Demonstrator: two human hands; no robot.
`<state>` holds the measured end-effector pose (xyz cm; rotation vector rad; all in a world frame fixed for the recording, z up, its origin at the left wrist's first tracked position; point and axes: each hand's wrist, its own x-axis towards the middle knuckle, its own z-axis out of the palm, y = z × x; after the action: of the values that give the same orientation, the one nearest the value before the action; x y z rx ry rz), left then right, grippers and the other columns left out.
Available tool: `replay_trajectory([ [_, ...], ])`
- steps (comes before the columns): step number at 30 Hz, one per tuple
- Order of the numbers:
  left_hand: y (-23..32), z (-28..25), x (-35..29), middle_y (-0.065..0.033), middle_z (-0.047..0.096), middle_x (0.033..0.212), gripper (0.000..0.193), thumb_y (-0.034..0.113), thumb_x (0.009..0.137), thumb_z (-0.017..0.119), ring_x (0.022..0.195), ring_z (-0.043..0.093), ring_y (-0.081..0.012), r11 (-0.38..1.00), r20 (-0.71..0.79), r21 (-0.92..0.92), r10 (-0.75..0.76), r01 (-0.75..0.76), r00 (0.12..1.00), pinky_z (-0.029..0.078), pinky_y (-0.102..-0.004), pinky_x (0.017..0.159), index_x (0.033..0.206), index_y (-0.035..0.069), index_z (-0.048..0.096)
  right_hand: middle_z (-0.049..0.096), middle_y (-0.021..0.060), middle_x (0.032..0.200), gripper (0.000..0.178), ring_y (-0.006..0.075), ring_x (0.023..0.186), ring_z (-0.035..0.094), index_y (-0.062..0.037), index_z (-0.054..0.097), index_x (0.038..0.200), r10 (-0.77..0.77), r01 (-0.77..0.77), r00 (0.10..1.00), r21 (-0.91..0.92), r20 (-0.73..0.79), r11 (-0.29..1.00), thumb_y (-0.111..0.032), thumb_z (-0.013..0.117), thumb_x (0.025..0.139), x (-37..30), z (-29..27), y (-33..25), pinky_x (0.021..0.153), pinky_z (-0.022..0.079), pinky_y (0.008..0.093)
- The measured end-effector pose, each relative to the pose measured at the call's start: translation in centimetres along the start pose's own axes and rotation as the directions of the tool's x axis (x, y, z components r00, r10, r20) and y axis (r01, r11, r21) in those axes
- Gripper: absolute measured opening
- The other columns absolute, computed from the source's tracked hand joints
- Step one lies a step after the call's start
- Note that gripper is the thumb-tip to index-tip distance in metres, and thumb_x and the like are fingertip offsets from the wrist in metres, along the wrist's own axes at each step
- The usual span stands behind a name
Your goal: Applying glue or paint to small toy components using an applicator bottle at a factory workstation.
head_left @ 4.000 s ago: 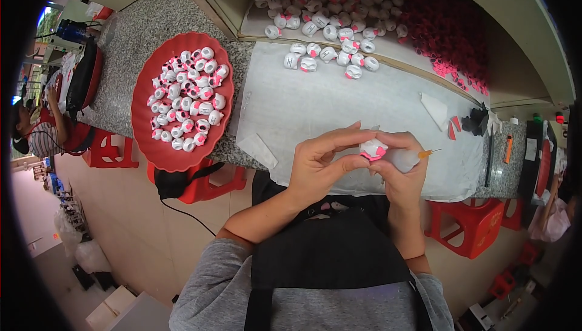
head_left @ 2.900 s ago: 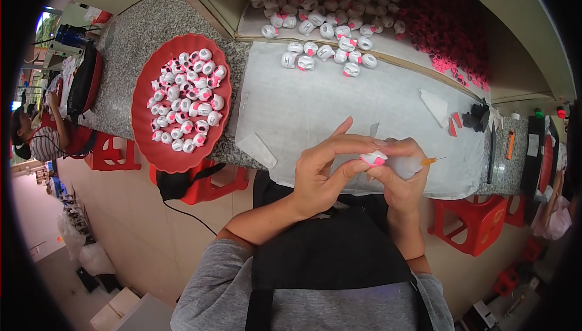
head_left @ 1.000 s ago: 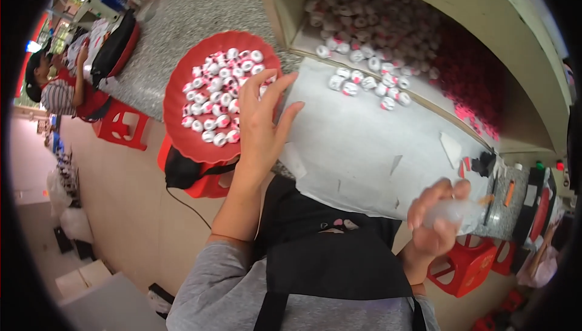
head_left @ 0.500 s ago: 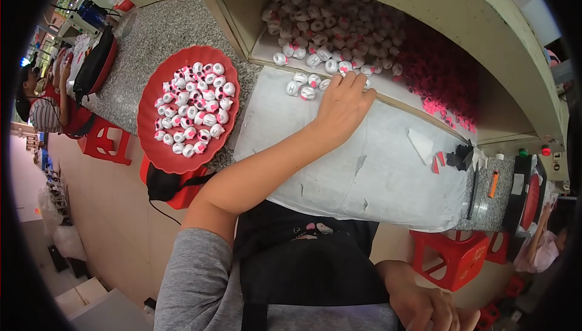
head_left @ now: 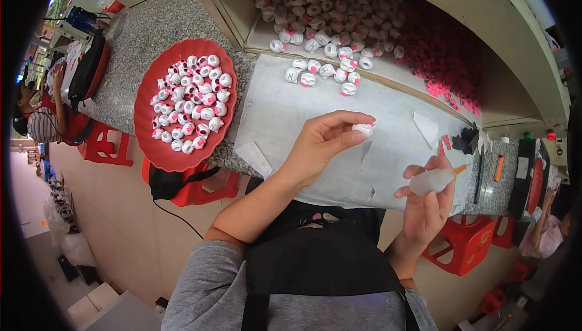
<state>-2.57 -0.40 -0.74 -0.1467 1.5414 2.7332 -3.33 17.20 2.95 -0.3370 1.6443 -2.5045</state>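
Observation:
My left hand (head_left: 324, 143) pinches a small white figurine head (head_left: 364, 129) between thumb and fingers, above the papered worktop (head_left: 291, 167). In my right hand (head_left: 424, 210) is a whitish squeeze bottle (head_left: 430, 182) with an orange tip pointing right. Its fingers are slightly blurred but wrap around the bottle. Beyond my left hand, several white heads with pink bows (head_left: 325, 71) lie along the far edge of the paper. A red scalloped tray (head_left: 145, 128) at the left bears many similar heads.
An open-fronted bin holds a heap of white heads (head_left: 315, 3) and a pile of small pink pieces (head_left: 433, 52). Paper scraps (head_left: 425, 128), a black crumpled rag (head_left: 465, 140) and an orange-handled tool (head_left: 499, 167) lie at the right. Red stools (head_left: 464, 246) stand below the bench.
My left hand has drawn back toward me from the bin's edge, carrying a white head. My right hand has risen from near my lap over the worktop; the bottle now shows in it.

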Motion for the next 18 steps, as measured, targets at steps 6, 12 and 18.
replay_trajectory([
  [6,-0.7,0.4,-1.5,-0.0075,0.049,0.097,0.021,0.002,0.074,0.051,0.084,0.049,-0.0143,0.976,0.004,-0.179,0.125,-0.122,0.992,0.041,-0.0336,0.081,0.094,0.000,0.052,0.043,0.0104,0.087,0.038,0.0193,0.072,0.050,0.0017,0.040,0.099,-0.080,0.074,0.993,-0.071,-0.088,0.995,-0.011,0.056,0.067,0.1,0.0,0.3,0.043,0.044,0.0237],
  [12,-0.4,0.8,-2.5,-0.0117,0.048,0.099,0.034,-0.001,0.072,0.052,0.092,0.048,-0.0171,0.979,-0.010,-0.152,0.139,-0.138,0.990,0.040,-0.0314,0.080,0.104,0.000,0.043,0.038,0.0047,0.084,0.030,0.0132,0.072,0.041,-0.0046,0.039,0.086,-0.281,0.290,0.954,0.079,-0.109,0.954,-0.017,0.059,0.068,0.4,1.3,0.2,0.067,0.037,0.0229],
  [18,-0.5,1.0,-2.9,-0.0144,0.048,0.100,0.035,0.000,0.069,0.055,0.092,0.048,-0.0171,0.970,0.018,-0.188,0.158,-0.152,0.987,0.036,-0.0286,0.081,0.101,-0.001,0.042,0.038,0.0030,0.075,0.034,0.0102,0.059,0.036,-0.0087,0.039,0.083,-0.572,0.582,0.807,-0.359,0.148,0.729,-0.024,0.063,0.064,-0.5,2.1,0.1,0.050,0.031,0.0190],
])
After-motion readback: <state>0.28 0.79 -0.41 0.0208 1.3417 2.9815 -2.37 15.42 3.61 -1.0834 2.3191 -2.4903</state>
